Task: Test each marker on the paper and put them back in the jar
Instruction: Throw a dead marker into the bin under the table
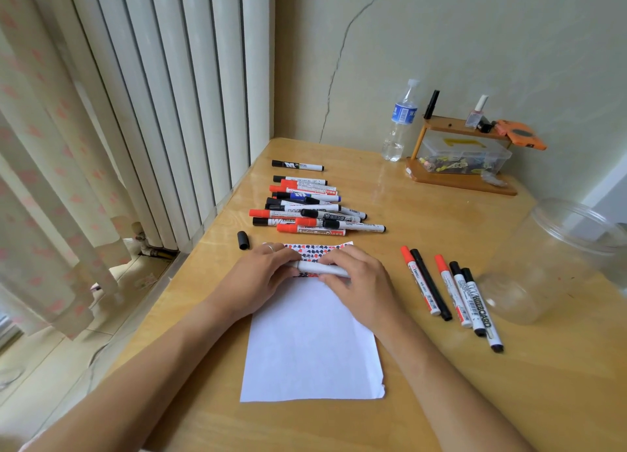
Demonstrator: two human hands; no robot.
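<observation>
Both hands, left hand (268, 268) and right hand (356, 275), grip the white-barrelled marker (322, 269) between them over the white paper sheet (312, 343), its loose black cap (243, 240) just beyond, presumably for recapping.

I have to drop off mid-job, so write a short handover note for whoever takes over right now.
Left hand and right hand both grip one white marker, lying flat over the paper. Its black cap lies on the table, left of the sheet.
Done: rows of black and red test marks fill the paper's top edge. Five markers lie right of the paper.
Left: the pile of markers behind the paper; it is unclear which group is tested. The jar, on its side at right, holds no markers yet.
</observation>
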